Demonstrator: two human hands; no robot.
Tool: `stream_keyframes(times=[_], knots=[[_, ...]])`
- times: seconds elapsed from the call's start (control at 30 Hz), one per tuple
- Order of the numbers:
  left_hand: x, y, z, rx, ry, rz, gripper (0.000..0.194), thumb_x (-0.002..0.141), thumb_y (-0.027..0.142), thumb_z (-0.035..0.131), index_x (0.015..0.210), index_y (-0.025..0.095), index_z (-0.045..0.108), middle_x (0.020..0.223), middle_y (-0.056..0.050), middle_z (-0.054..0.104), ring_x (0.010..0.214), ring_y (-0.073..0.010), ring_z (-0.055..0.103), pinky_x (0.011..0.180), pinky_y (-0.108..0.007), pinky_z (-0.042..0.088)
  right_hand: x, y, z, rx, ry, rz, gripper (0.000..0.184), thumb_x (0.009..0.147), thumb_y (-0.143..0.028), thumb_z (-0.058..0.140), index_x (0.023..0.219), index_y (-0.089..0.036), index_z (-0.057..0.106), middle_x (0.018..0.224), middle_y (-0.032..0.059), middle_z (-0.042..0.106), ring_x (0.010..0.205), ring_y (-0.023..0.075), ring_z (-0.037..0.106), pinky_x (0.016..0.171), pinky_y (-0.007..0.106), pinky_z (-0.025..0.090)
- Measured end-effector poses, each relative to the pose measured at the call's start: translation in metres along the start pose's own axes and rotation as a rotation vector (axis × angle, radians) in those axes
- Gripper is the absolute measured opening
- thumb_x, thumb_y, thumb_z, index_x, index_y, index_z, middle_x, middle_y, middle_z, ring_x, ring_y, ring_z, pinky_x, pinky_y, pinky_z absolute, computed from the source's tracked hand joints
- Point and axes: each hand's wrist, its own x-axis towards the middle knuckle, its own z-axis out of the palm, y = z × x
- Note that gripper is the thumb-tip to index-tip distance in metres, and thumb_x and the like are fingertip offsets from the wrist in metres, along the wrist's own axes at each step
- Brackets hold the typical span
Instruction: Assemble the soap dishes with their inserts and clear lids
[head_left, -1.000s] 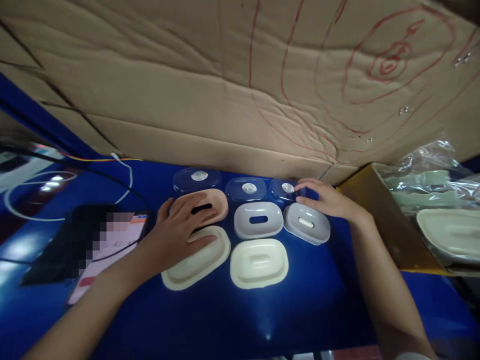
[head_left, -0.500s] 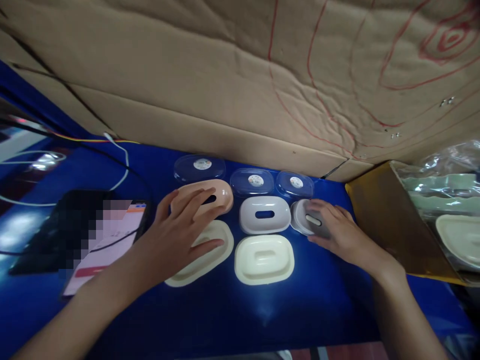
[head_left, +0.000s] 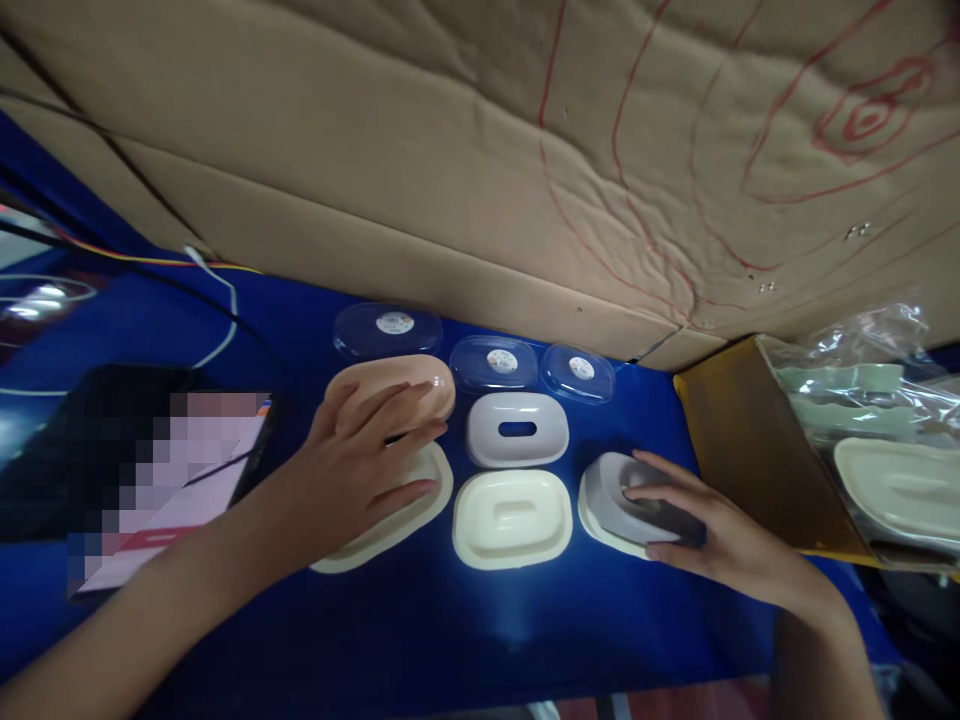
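Note:
My left hand (head_left: 367,440) lies with spread fingers over a peach oval slotted cover (head_left: 416,380), its thumb above a cream oval tray (head_left: 416,515). My right hand (head_left: 694,515) grips a grey slotted cover (head_left: 609,500), tilted over another cream tray (head_left: 592,522) that is mostly hidden beneath it. Between the hands, a light grey slotted cover (head_left: 517,450) sits just behind a cream tray with a raised middle (head_left: 512,545). Three clear plastic lids, left (head_left: 352,330), middle (head_left: 469,365) and right (head_left: 559,375), line the back, each with a round white sticker.
At right stands an open cardboard box (head_left: 739,450) with cream and green pieces and clear wrapping. A phone (head_left: 202,500) with a partly pixelated screen and cables lie at left. A cardboard wall (head_left: 375,150) with red lines closes off the back of the blue table (head_left: 480,640).
My right hand has brought the grey cover nearer and down, off the row of covers and over the cream tray at right. My left hand has shifted slightly on the peach cover, hiding its slot.

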Motion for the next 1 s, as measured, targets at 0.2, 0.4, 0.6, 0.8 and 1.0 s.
stream_keyframes(times=[0.2, 0.4, 0.6, 0.8, 1.0], knots=[[-0.002, -0.005, 0.007, 0.037, 0.028, 0.035, 0.047, 0.112, 0.047, 0.055, 0.151, 0.021, 0.062, 0.163, -0.017, 0.055, 0.155, -0.0408, 0.045, 0.130, -0.063, 0.029, 0.046, 0.005, -0.012, 0.009, 0.241, -0.101, 0.037, 0.095, -0.048, 0.080, 0.129, -0.034, 0.075, 0.165, 0.0095, 0.052, 0.153, 0.0336, 0.054, 0.126, 0.053, 0.046], [-0.002, -0.009, 0.013, 0.006, 0.020, -0.016, 0.049, 0.110, 0.051, 0.055, 0.150, 0.024, 0.065, 0.161, -0.017, 0.057, 0.152, -0.0421, 0.048, 0.128, -0.069, 0.032, 0.079, 0.010, -0.002, -0.052, 0.284, -0.174, 0.031, 0.096, -0.045, 0.078, 0.124, -0.032, 0.076, 0.160, 0.0121, 0.056, 0.156, 0.0348, 0.048, 0.127, 0.060, 0.041], [0.001, -0.009, 0.011, -0.065, 0.003, -0.050, 0.048, 0.107, 0.048, 0.063, 0.150, 0.028, 0.064, 0.160, -0.015, 0.059, 0.154, -0.0409, 0.048, 0.130, -0.069, 0.028, 0.075, 0.007, 0.012, -0.127, 0.341, -0.179, 0.029, 0.101, -0.042, 0.070, 0.128, -0.034, 0.076, 0.164, 0.0098, 0.055, 0.160, 0.0346, 0.043, 0.129, 0.064, 0.037], [0.004, -0.003, -0.015, -0.040, -0.032, -0.208, 0.051, 0.099, 0.044, 0.076, 0.145, 0.026, 0.065, 0.148, -0.017, 0.065, 0.142, -0.0403, 0.060, 0.117, -0.060, 0.048, 0.079, 0.008, 0.025, -0.180, 0.554, -0.258, 0.023, 0.105, -0.037, 0.066, 0.125, -0.033, 0.075, 0.154, 0.0100, 0.063, 0.148, 0.0347, 0.057, 0.123, 0.062, 0.043], [0.006, -0.011, -0.020, -0.066, -0.070, -0.329, 0.051, 0.104, 0.039, 0.070, 0.150, 0.024, 0.057, 0.161, -0.017, 0.055, 0.149, -0.0413, 0.055, 0.117, -0.062, 0.051, 0.085, 0.010, 0.032, -0.279, 0.615, -0.412, 0.019, 0.103, -0.028, 0.068, 0.121, -0.031, 0.076, 0.146, 0.0109, 0.069, 0.137, 0.0371, 0.065, 0.114, 0.059, 0.047]])
